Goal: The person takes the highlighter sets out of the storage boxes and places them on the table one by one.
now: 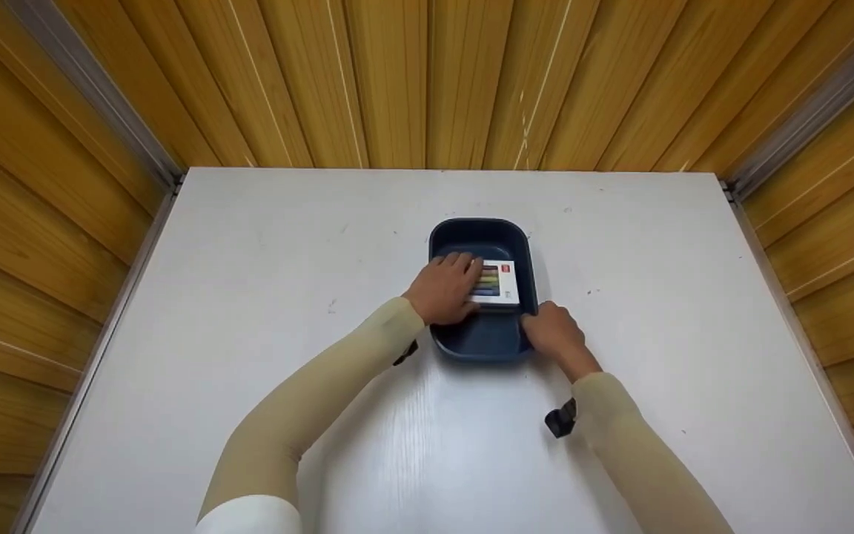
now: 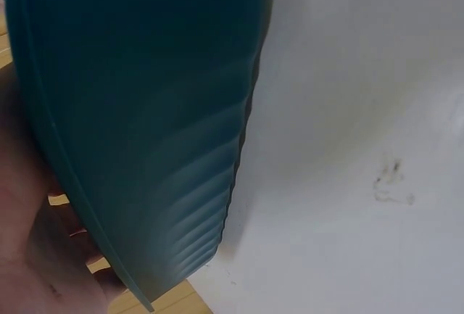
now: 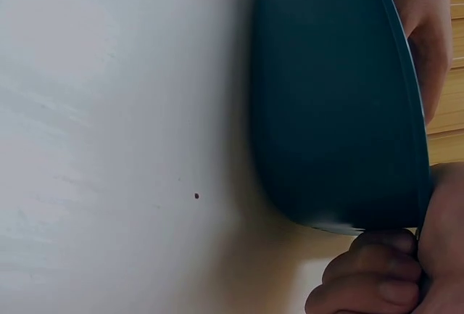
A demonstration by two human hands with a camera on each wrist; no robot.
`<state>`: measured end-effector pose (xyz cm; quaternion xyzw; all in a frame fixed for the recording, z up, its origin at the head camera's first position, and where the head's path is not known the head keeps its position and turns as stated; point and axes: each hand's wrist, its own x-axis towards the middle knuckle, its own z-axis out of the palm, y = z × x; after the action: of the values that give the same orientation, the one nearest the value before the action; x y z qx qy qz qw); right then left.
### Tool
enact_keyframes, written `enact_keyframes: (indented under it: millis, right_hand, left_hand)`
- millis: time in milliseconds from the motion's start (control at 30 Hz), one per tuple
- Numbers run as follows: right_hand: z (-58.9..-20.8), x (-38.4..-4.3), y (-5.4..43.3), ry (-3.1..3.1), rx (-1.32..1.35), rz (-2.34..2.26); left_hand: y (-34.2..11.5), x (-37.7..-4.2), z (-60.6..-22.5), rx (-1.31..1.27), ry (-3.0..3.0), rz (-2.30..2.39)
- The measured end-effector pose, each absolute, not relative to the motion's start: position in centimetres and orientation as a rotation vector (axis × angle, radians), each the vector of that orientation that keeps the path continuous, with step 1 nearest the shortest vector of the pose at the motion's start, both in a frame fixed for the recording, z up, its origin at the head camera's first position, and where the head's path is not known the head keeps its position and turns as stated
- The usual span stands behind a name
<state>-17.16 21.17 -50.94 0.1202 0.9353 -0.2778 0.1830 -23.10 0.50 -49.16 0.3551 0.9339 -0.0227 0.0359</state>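
A dark blue plastic basin [image 1: 482,341], rectangular with rounded corners, stands on the white table. Inside it lies a flat white box [image 1: 508,285] with a red logo and a picture or window of coloured sticks. My left hand [image 1: 448,288] reaches over the basin's left rim and holds the box by its left end, thumb at the near edge and fingers toward the far one. With its thumb inside the rim and fingers curled outside, my right hand [image 1: 554,330] grips the basin's near right side. The basin's outer wall [image 2: 145,111] fills much of the left wrist view.
The white table [image 1: 308,245] spreads around the basin, with small dark marks on its surface. Yellow wood-look panels [image 1: 397,81] stand behind it and at both sides. A black wrist device [image 1: 562,420] hangs at the right cuff.
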Motion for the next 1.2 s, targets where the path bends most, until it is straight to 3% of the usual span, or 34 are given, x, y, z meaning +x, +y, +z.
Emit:
enact_keyframes:
  millis: [1200]
  right_hand:
    - [-50.9,-17.3,21.2,2.593,0.325,-0.815]
  left_hand:
    - [-0.3,-22.6,-47.7,1.141,2.917,-0.118]
